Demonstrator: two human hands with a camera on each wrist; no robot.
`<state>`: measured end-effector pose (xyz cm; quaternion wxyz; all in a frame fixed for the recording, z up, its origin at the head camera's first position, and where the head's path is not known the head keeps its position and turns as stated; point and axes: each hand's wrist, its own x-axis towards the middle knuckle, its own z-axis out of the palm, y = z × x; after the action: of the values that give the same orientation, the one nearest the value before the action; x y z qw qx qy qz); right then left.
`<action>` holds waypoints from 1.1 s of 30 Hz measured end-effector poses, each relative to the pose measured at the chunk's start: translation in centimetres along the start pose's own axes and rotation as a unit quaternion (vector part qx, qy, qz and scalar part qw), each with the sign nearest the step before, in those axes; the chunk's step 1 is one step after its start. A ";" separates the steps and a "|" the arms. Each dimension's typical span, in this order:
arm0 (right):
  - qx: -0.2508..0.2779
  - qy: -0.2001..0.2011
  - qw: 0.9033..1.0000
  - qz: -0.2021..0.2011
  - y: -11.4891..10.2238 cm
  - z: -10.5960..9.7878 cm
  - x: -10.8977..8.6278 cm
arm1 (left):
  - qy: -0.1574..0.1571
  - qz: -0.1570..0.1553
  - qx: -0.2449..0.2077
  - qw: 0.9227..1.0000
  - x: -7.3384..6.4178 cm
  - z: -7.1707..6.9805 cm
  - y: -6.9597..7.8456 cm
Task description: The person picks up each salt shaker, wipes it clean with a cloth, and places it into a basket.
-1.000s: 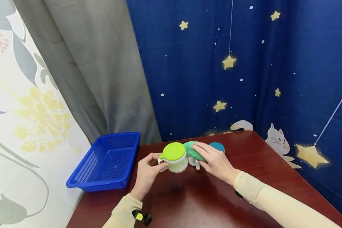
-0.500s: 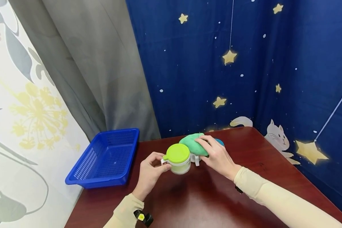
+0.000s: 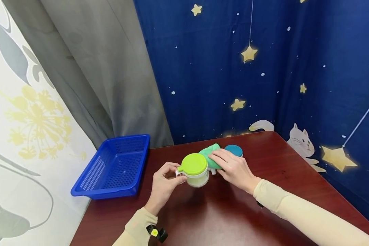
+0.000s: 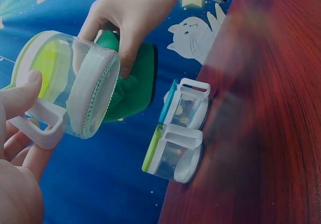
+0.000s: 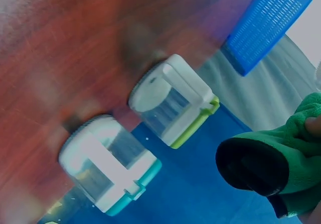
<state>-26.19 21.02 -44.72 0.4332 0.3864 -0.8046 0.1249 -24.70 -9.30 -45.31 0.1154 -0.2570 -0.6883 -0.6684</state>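
My left hand (image 3: 162,187) pinches the white handle of a clear seasoning jar (image 3: 197,179) with a lime-green lid, held up off the table. My right hand (image 3: 234,169) grips a bunched green cloth (image 3: 209,152) at the jar's far right side. In the left wrist view the cloth (image 4: 138,83) sits close by the jar's base (image 4: 93,93); exact contact is hard to tell. On the table stand two similar jars, one with a teal lid (image 5: 113,161) and one with a lime-green lid (image 5: 173,101). The latter is mostly hidden behind cloth and held jar in the head view.
A blue perforated plastic basket (image 3: 110,195) stands at the table's left back. The dark red wooden table (image 3: 200,218) ends at a grey curtain (image 3: 89,68) and a navy star-patterned curtain (image 3: 209,68) behind.
My left hand and the held jar have shifted slightly right. The cloth rose and spread beside the jar, then came back lower; the teal lid shows more fully again.
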 end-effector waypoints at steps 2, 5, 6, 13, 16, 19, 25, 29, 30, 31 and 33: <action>0.003 0.002 1.000 -0.002 0.0 0.1 -0.3 | -0.003 0.003 0.001 1.000 -0.1 0.0 -0.1; 0.005 0.010 1.000 -0.002 0.0 0.1 -0.3 | -0.008 0.006 0.005 1.000 -0.2 0.0 -0.2; 0.005 0.013 1.000 -0.001 0.0 0.1 -0.2 | -0.009 0.006 0.006 1.000 -0.2 0.0 -0.2; 0.014 0.036 0.999 0.003 0.3 -0.6 1.1 | -0.027 0.003 0.004 1.000 -0.1 0.1 0.0; 0.028 0.039 0.999 -0.005 0.5 -0.8 1.6 | -0.036 -0.001 0.000 0.999 0.0 0.1 0.1; 0.035 0.039 0.998 -0.019 0.7 -0.9 1.8 | -0.044 -0.005 0.000 0.999 0.1 0.0 0.3; 0.047 0.023 0.997 -0.054 0.8 -0.7 1.9 | -0.056 -0.011 -0.003 0.998 0.1 0.1 1.1; 0.060 0.018 0.995 -0.081 1.0 -0.1 1.5 | -0.063 -0.008 -0.006 0.998 0.0 0.2 1.4; 0.063 0.018 0.994 -0.086 1.1 0.0 1.3 | -0.066 -0.007 -0.006 0.998 0.0 0.2 1.4; 0.066 0.018 0.993 -0.092 1.1 0.2 1.2 | -0.069 -0.005 -0.008 0.998 0.0 0.2 1.4; 0.071 0.019 0.992 -0.099 1.2 0.5 0.9 | -0.076 -0.001 -0.009 0.997 -0.1 0.3 1.4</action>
<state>-27.67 21.12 -44.19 0.4299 0.4919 -0.7430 0.1457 -23.80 -9.07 -44.17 0.0599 -0.3072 -0.6891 -0.6536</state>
